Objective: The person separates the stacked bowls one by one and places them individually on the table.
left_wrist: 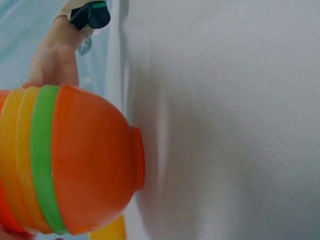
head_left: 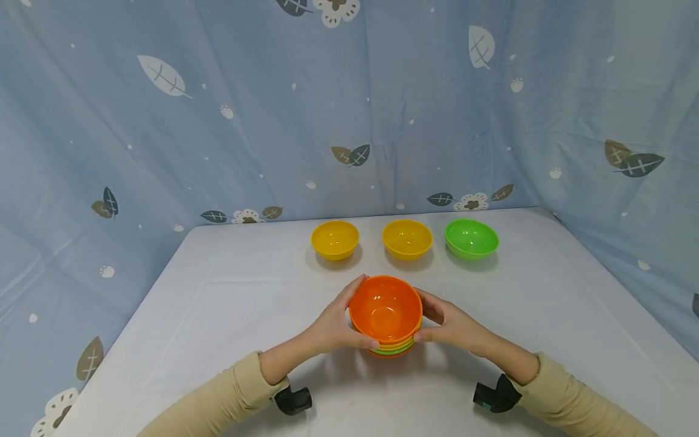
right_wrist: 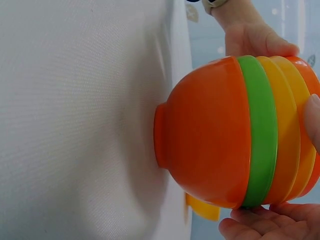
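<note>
Five nested bowls (head_left: 385, 309), left hand (head_left: 337, 326) gripping, wide-curved, right hand (head_left: 452, 325) likewise

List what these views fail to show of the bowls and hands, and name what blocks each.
- Head: insides of the lower bowls, covered by the top orange bowl.
- Left wrist: most of the left hand, cut off at the lower left corner.
- Right wrist: most of a yellow bowl, hidden behind the stack.
</note>
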`<action>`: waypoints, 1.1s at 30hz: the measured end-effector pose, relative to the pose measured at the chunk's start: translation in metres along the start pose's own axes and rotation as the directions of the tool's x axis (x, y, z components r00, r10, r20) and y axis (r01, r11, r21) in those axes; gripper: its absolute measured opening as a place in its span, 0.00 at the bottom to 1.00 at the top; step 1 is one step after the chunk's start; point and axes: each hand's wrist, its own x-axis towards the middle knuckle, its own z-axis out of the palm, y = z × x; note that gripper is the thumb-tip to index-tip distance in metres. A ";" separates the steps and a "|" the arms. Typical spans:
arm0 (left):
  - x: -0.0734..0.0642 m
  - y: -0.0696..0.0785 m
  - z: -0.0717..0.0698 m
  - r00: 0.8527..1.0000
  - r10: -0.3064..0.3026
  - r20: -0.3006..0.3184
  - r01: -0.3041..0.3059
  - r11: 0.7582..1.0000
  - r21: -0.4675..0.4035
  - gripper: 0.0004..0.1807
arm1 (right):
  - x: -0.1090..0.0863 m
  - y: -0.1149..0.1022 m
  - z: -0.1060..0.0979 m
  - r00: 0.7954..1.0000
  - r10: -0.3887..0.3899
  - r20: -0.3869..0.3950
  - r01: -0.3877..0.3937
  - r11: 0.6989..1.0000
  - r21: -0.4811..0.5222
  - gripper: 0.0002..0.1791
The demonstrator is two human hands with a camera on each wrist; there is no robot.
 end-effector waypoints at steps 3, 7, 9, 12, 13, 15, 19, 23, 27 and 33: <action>0.001 0.000 0.000 1.000 -0.014 -0.008 0.014 1.000 0.007 0.58 | 0.000 0.000 0.000 1.000 -0.002 0.001 0.002 1.000 0.000 0.46; 0.001 0.000 0.001 0.999 -0.029 -0.014 0.029 0.999 0.017 0.57 | 0.000 -0.001 0.000 1.000 -0.003 -0.002 0.003 1.000 -0.001 0.46; 0.001 0.000 0.001 0.999 -0.031 -0.016 0.031 0.999 0.014 0.57 | 0.000 -0.001 0.000 1.000 0.001 -0.003 -0.001 1.000 -0.001 0.46; 0.001 0.001 0.001 0.999 -0.030 -0.028 0.030 1.000 -0.003 0.57 | 0.000 -0.001 0.000 1.000 0.000 -0.003 0.000 1.000 -0.003 0.47; 0.000 0.002 0.001 0.999 -0.030 -0.033 0.030 1.000 -0.009 0.57 | 0.000 -0.001 0.000 1.000 -0.003 -0.002 0.003 1.000 -0.004 0.47; 0.000 0.003 0.001 0.999 -0.030 -0.042 0.030 0.999 -0.022 0.56 | 0.000 -0.001 0.000 1.000 -0.012 -0.001 0.012 1.000 -0.005 0.48; 0.000 0.007 0.000 0.998 -0.035 -0.050 0.033 0.999 -0.031 0.56 | -0.001 0.000 -0.001 0.999 -0.034 0.002 0.034 0.999 -0.002 0.47; 0.000 0.009 -0.001 0.998 -0.031 -0.053 0.029 0.999 -0.023 0.56 | -0.001 0.000 0.000 1.000 -0.031 -0.001 0.031 1.000 -0.005 0.47; 0.000 0.011 -0.003 0.998 -0.022 -0.062 0.021 1.000 -0.012 0.56 | -0.001 -0.001 0.000 1.000 -0.030 -0.005 0.030 0.999 -0.018 0.46; -0.001 0.015 -0.009 0.997 -0.022 -0.080 0.021 1.000 -0.015 0.57 | -0.003 -0.003 0.000 0.999 -0.037 -0.002 0.037 0.999 -0.028 0.46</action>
